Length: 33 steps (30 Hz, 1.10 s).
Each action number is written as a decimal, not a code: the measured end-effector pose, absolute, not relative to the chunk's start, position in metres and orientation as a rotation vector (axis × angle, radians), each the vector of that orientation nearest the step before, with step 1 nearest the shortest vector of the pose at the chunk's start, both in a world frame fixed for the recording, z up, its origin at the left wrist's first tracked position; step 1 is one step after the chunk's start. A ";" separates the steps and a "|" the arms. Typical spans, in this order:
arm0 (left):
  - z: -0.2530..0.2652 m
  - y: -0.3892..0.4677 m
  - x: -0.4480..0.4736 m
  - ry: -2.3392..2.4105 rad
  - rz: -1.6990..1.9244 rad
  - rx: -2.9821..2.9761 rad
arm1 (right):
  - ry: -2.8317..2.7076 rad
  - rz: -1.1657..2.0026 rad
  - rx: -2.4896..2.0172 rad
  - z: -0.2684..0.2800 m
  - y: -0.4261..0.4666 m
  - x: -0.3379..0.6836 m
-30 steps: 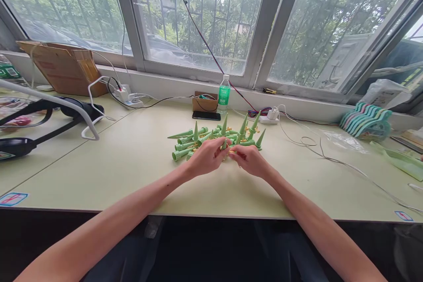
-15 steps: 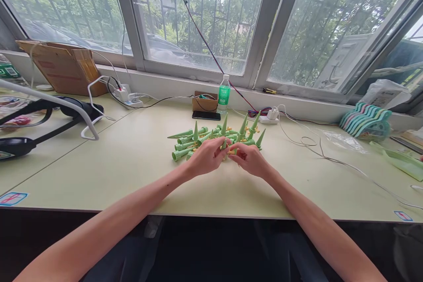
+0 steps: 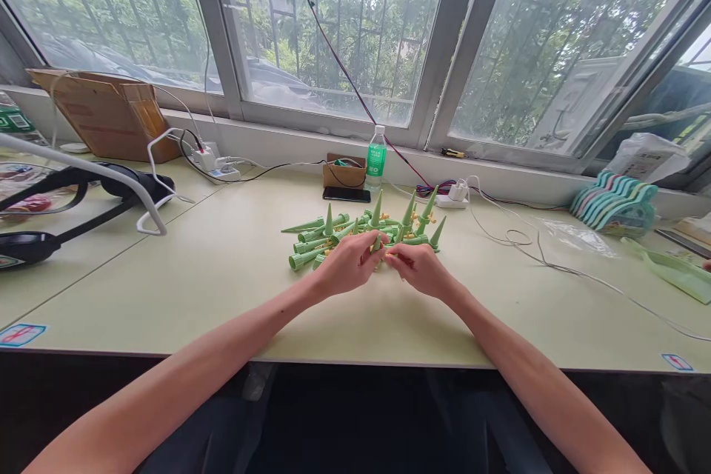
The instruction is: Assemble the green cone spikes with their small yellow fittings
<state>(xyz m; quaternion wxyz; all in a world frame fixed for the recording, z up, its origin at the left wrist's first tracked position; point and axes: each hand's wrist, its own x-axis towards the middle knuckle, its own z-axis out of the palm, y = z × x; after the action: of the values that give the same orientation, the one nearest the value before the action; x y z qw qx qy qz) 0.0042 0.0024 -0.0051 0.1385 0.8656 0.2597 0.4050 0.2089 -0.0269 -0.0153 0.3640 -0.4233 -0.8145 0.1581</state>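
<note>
Several green plant watering spikes with small orange valves lie and stand in a cluster in the middle of the table, among them a lying spike (image 3: pixel 303 259) and an upright spike (image 3: pixel 427 212). At the near side of this cluster my left hand (image 3: pixel 351 264) is closed around one green watering spike (image 3: pixel 378 243), its pointed tip up. My right hand (image 3: pixel 421 266) is closed in a pinch on the small orange valve (image 3: pixel 388 252) at that spike's side. My fingers partly hide the spike's lower part and the valve.
Behind the spikes are a black phone (image 3: pixel 346 195), a small brown box (image 3: pixel 341 175) and a water bottle (image 3: pixel 376 159). White cables (image 3: pixel 541 259) cross the right side. Teal hangers (image 3: pixel 614 204) and a green tray (image 3: pixel 675 270) lie far right. A black headset (image 3: pixel 125 181) sits left.
The fingers of my right hand have closed in on the orange valve, moving slightly left. My left hand and the other spikes stay where they were.
</note>
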 end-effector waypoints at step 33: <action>-0.006 0.003 0.004 0.753 1.159 2.503 | -2.091 0.429 -1.114 -0.015 -0.027 0.209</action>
<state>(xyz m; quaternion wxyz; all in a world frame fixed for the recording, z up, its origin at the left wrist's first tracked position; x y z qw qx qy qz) 0.0038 0.0027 -0.0060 0.1407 0.8668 0.2607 0.4012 0.2088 -0.0272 -0.0153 0.3590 -0.4319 -0.8105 0.1662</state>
